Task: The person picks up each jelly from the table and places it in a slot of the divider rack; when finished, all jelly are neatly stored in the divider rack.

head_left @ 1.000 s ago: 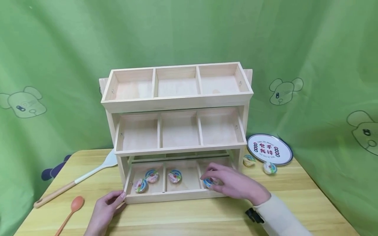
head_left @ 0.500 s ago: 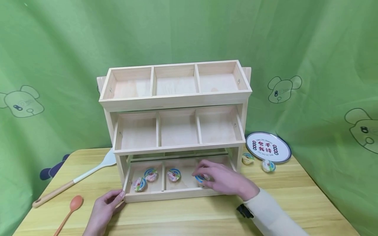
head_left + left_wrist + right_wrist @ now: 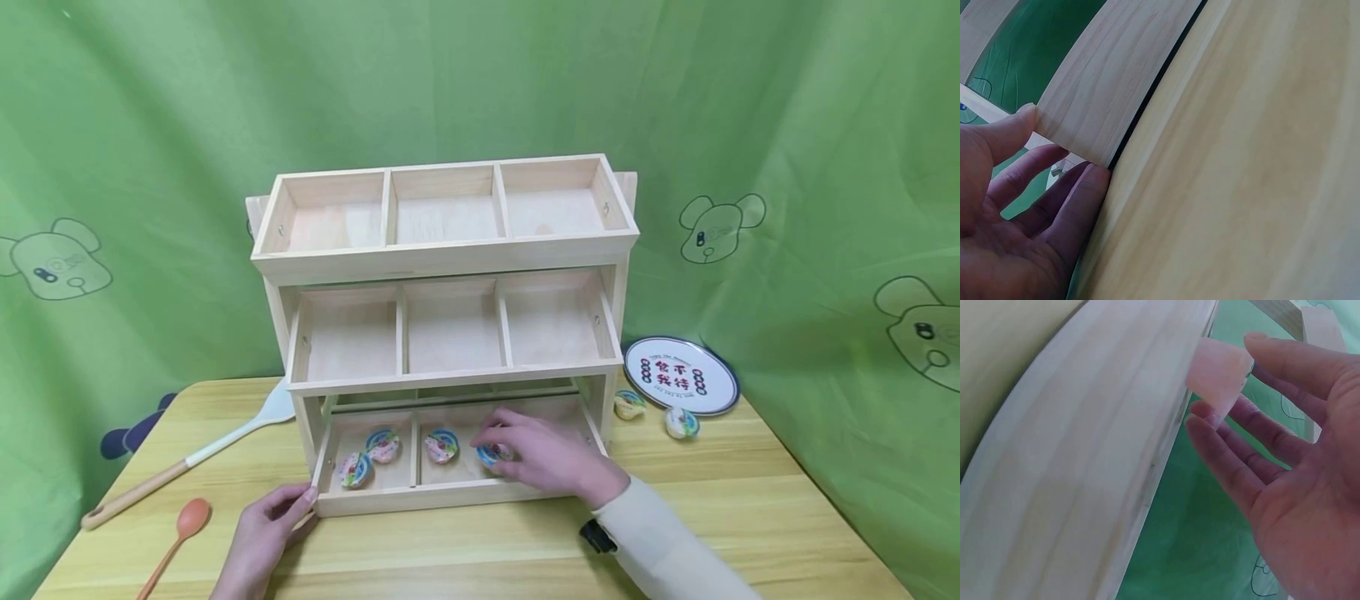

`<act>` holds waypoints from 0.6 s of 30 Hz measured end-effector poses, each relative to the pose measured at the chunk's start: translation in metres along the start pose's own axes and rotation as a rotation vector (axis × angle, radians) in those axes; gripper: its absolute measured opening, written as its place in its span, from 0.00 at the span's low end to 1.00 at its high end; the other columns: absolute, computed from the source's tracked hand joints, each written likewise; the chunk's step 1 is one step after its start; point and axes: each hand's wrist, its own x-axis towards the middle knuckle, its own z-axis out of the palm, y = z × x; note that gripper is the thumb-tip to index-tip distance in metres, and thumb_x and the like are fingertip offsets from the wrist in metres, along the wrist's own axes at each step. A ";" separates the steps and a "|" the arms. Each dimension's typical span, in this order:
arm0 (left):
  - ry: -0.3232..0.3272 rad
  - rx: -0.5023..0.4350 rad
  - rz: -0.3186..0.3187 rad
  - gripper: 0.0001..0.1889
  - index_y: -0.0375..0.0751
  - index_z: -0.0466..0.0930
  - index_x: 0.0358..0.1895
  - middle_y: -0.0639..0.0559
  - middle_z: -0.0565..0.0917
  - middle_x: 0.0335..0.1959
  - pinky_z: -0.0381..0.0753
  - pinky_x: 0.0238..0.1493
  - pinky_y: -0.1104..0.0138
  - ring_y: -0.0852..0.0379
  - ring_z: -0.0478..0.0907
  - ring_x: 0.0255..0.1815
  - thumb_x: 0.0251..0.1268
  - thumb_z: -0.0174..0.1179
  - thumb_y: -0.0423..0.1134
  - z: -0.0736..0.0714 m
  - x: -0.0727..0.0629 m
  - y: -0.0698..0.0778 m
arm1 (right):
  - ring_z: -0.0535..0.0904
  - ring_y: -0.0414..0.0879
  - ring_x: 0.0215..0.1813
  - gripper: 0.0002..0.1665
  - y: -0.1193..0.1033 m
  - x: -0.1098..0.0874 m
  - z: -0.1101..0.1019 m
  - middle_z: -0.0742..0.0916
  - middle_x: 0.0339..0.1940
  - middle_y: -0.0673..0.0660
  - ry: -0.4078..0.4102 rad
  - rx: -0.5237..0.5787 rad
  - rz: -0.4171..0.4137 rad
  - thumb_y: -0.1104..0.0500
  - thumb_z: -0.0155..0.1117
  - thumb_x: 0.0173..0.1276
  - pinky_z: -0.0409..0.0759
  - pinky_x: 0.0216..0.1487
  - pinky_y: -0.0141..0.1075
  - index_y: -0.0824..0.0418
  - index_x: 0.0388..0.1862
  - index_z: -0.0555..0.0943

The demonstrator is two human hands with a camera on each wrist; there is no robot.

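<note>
My right hand [image 3: 536, 454] holds a pink jelly cup [image 3: 492, 455] between thumb and fingers, over the right part of the bottom tray's middle compartment. The cup's pink side [image 3: 1217, 372] shows at the tray's front board in the right wrist view. Another jelly cup [image 3: 442, 447] lies in that middle compartment. Two more, an upper one [image 3: 383, 446] and a lower one [image 3: 356, 470], lie in the left compartment. My left hand [image 3: 264, 529] pinches the left front corner of the wooden bottom tray [image 3: 420, 498], thumb on its upper edge [image 3: 1037, 111]. The right-hand divider is hidden behind my right hand.
Above stand the middle tray [image 3: 457, 380] and top tray [image 3: 450, 258] of the wooden rack. To its right are a plate [image 3: 682, 400], a yellow jelly cup [image 3: 629, 404] and a white one [image 3: 682, 422]. A spatula [image 3: 225, 442] and an orange spoon [image 3: 192, 518] lie left.
My right hand has moved left with the jelly cup, from the bottom tray's right compartment to its middle one. My left hand stays at the tray corner.
</note>
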 end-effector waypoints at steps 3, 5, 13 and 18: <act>-0.002 0.002 0.001 0.17 0.19 0.78 0.50 0.35 0.77 0.51 0.85 0.51 0.63 0.58 0.80 0.45 0.68 0.63 0.33 -0.001 -0.001 0.001 | 0.77 0.43 0.48 0.22 -0.001 0.004 0.004 0.78 0.54 0.50 -0.003 -0.021 0.003 0.57 0.69 0.65 0.82 0.52 0.38 0.57 0.58 0.81; 0.000 0.004 0.000 0.17 0.19 0.77 0.51 0.36 0.77 0.51 0.85 0.52 0.63 0.58 0.80 0.45 0.67 0.63 0.33 -0.002 -0.001 0.001 | 0.77 0.42 0.48 0.22 -0.002 0.007 0.006 0.79 0.53 0.49 0.001 -0.034 0.004 0.57 0.70 0.65 0.82 0.52 0.39 0.57 0.58 0.81; -0.011 0.020 0.003 0.17 0.19 0.77 0.52 0.35 0.77 0.52 0.85 0.52 0.63 0.58 0.79 0.45 0.68 0.62 0.32 -0.001 0.000 0.000 | 0.77 0.42 0.47 0.23 -0.002 0.017 0.014 0.80 0.53 0.51 -0.018 -0.020 0.025 0.56 0.70 0.65 0.82 0.52 0.37 0.57 0.59 0.81; -0.024 0.026 -0.003 0.18 0.19 0.76 0.52 0.34 0.76 0.52 0.84 0.52 0.63 0.58 0.79 0.45 0.69 0.62 0.34 -0.001 0.000 0.000 | 0.77 0.42 0.47 0.20 -0.001 0.021 0.020 0.81 0.52 0.51 -0.030 -0.036 0.023 0.56 0.69 0.65 0.83 0.50 0.37 0.56 0.56 0.82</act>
